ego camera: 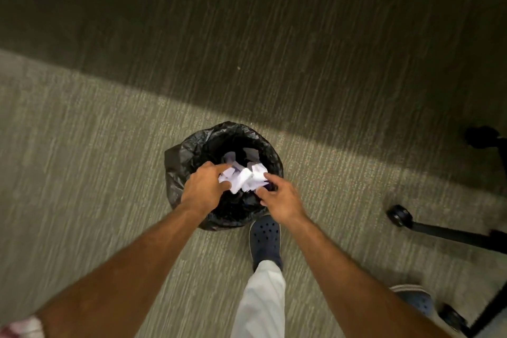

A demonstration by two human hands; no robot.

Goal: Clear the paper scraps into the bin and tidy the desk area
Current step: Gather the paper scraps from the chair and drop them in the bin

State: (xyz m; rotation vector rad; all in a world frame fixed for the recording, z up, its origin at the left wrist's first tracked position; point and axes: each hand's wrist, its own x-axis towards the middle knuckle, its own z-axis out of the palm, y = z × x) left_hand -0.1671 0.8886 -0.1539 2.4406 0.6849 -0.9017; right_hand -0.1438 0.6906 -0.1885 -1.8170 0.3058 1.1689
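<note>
Two hands, centre frame: my left hand (204,189) and right hand (282,202) pinch crumpled white paper scraps (244,177) together directly over the round black-lined bin (189,151), so they should drop inside.

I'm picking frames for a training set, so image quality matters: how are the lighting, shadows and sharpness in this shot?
Head view: a broad dark shadow covers the upper carpet, the lower half evenly lit; the paper scraps are bright and slightly washed out against the black bin liner; both the left hand and right hand look soft, detail is mildly smeared overall; wide-angle stretch at the edges.
</note>
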